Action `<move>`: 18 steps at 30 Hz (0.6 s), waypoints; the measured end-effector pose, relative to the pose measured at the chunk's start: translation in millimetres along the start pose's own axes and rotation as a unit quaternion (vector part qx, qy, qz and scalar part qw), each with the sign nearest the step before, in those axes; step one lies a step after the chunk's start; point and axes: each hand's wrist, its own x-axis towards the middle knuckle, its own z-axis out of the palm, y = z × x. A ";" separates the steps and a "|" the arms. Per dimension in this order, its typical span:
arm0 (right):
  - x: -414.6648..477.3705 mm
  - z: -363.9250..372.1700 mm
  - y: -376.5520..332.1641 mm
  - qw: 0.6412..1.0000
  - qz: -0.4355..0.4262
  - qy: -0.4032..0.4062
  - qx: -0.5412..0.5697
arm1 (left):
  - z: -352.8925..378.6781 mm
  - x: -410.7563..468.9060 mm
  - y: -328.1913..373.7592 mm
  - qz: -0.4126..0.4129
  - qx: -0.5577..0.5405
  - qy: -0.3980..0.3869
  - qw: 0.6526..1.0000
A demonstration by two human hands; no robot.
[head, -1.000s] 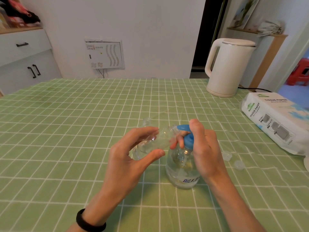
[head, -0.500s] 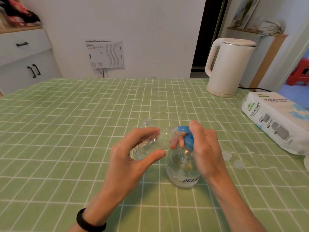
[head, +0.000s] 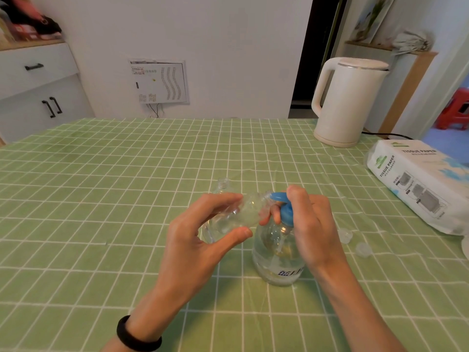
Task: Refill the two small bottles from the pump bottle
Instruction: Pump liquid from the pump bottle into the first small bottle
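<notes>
Refill seemed underway on 1 of 2: left hand [head: 203, 240] gripped a small clear plastic bottle [head: 241, 214], right hand [head: 312, 224] clasped the blue-headed pump bottle [head: 276, 260].

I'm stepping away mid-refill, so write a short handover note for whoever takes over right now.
Left hand: holds a small bottle tilted, with its mouth at the blue nozzle.
Right hand: grips the pump head of the pump bottle, which stands on the table.
Second small bottle: upright and uncapped, behind the left hand.
Two caps: on the cloth, right of the pump bottle.
Done: both uncapped.
Left: finish pumping, fill the second, cap both. Fill levels are unclear.
</notes>
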 end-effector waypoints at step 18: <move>-0.2 0.9 -3.5 1.000 0.006 0.009 -0.009 | 1.2 -0.9 2.1 0.000 0.004 -0.003 1.000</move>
